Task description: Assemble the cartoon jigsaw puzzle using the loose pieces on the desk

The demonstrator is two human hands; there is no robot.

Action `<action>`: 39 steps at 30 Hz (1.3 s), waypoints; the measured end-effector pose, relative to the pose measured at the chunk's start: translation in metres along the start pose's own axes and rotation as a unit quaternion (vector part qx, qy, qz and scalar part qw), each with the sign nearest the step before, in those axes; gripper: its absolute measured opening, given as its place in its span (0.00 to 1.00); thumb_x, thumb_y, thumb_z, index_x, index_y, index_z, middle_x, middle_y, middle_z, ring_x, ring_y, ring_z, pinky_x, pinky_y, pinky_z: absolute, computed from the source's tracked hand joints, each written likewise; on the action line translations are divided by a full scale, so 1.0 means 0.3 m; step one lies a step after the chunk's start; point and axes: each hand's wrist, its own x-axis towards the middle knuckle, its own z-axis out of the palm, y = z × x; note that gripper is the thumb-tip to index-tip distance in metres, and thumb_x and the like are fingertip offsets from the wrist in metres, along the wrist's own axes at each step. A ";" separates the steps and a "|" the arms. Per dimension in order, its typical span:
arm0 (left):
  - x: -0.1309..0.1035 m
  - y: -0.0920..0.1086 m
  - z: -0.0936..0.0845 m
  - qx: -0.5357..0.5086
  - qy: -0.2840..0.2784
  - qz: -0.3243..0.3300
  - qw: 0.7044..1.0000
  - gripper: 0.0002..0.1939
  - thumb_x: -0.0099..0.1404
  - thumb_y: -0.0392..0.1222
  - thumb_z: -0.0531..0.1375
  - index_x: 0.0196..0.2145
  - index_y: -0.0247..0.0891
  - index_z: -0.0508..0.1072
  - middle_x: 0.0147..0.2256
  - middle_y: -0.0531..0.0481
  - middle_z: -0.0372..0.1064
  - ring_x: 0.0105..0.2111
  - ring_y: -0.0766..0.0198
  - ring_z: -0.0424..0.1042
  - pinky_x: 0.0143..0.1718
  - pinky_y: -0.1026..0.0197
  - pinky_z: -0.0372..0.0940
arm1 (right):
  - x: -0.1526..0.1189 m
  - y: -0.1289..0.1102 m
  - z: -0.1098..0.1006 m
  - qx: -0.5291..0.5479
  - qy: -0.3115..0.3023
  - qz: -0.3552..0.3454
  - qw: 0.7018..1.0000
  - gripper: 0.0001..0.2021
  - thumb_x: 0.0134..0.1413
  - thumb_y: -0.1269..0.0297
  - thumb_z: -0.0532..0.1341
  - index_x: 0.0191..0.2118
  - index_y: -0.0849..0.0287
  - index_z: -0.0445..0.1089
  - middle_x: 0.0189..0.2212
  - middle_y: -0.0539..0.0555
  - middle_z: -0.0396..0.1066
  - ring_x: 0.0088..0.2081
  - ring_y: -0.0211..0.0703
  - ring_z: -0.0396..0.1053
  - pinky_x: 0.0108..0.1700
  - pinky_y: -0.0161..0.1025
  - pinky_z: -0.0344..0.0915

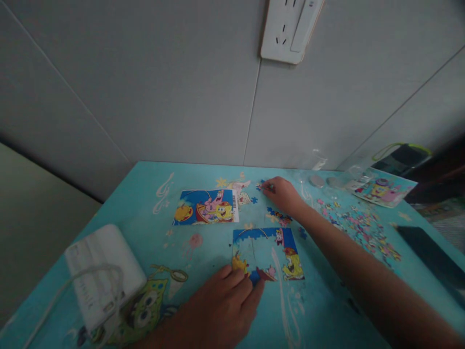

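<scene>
**Puzzle border on the counter, your two hands at work**

Far left on your turquoise counter (145, 182) you've got a chunky white device (103, 271) with a pale cable (54, 310) draped over it. Next along is a flat picture card (207, 208), lying just up and left of the puzzle.

Your left hand (228, 300) is palm down, fingers loosely bent with the thumb apart, resting at the lower left edge of the partly built puzzle (291, 242). That's mostly border, counter showing through the middle.

A little cluster of loose pieces (279, 216) sits just beyond it. Your right hand (281, 194) is past those, near the wall (189, 97), fingers bent in close together; can't tell if it's got hold of a piece.

Further right: a big scatter of pieces (363, 228), another picture card (385, 188), and a dark flat object (432, 259).
</scene>
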 end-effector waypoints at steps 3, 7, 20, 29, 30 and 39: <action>0.001 -0.002 -0.015 0.015 -0.010 0.012 1.000 0.20 0.75 0.37 0.55 0.62 0.32 0.65 0.40 0.48 0.71 0.43 0.56 0.69 0.48 0.51 0.60 | 0.012 -0.010 0.009 -0.005 -0.018 0.012 1.000 0.11 0.63 0.69 0.61 0.46 0.59 0.79 0.42 0.60 0.78 0.42 0.48 0.74 0.46 0.39 0.65; 0.007 -0.004 -0.030 0.027 -0.001 0.020 0.999 0.18 0.75 0.37 0.55 0.60 0.31 0.67 0.39 0.48 0.71 0.41 0.57 0.69 0.47 0.51 0.60 | 0.027 0.002 -0.006 0.004 -0.046 0.030 0.998 0.13 0.59 0.71 0.64 0.49 0.60 0.79 0.39 0.58 0.80 0.37 0.46 0.74 0.41 0.38 0.65; 0.018 0.002 -0.040 0.014 0.002 0.013 1.000 0.15 0.75 0.37 0.55 0.56 0.31 0.69 0.38 0.49 0.70 0.39 0.58 0.69 0.43 0.52 0.61 | -0.236 -0.147 -0.089 0.304 -0.187 0.057 0.932 0.11 0.60 0.58 0.62 0.36 0.59 0.77 0.28 0.52 0.76 0.29 0.40 0.71 0.31 0.35 0.66; 0.023 0.005 -0.035 0.014 0.001 0.006 1.000 0.15 0.75 0.37 0.55 0.56 0.31 0.69 0.37 0.48 0.70 0.39 0.58 0.69 0.42 0.52 0.62 | -0.310 -0.214 -0.021 0.339 -0.255 0.076 0.902 0.06 0.57 0.64 0.62 0.34 0.60 0.75 0.28 0.52 0.76 0.26 0.39 0.72 0.31 0.36 0.67; 0.023 0.005 -0.035 0.013 0.002 0.005 1.000 0.14 0.75 0.37 0.55 0.56 0.31 0.70 0.37 0.48 0.70 0.38 0.58 0.69 0.43 0.52 0.62 | -0.310 -0.213 -0.020 0.340 -0.255 0.076 0.902 0.06 0.57 0.65 0.62 0.34 0.60 0.75 0.28 0.52 0.76 0.26 0.38 0.72 0.31 0.36 0.67; 0.017 0.009 -0.031 0.019 0.005 0.008 1.000 0.17 0.75 0.38 0.56 0.58 0.30 0.68 0.39 0.46 0.72 0.41 0.57 0.70 0.46 0.51 0.61 | -0.338 -0.224 -0.017 0.364 -0.251 0.090 0.892 0.04 0.56 0.66 0.63 0.33 0.60 0.74 0.27 0.51 0.76 0.27 0.37 0.72 0.31 0.35 0.68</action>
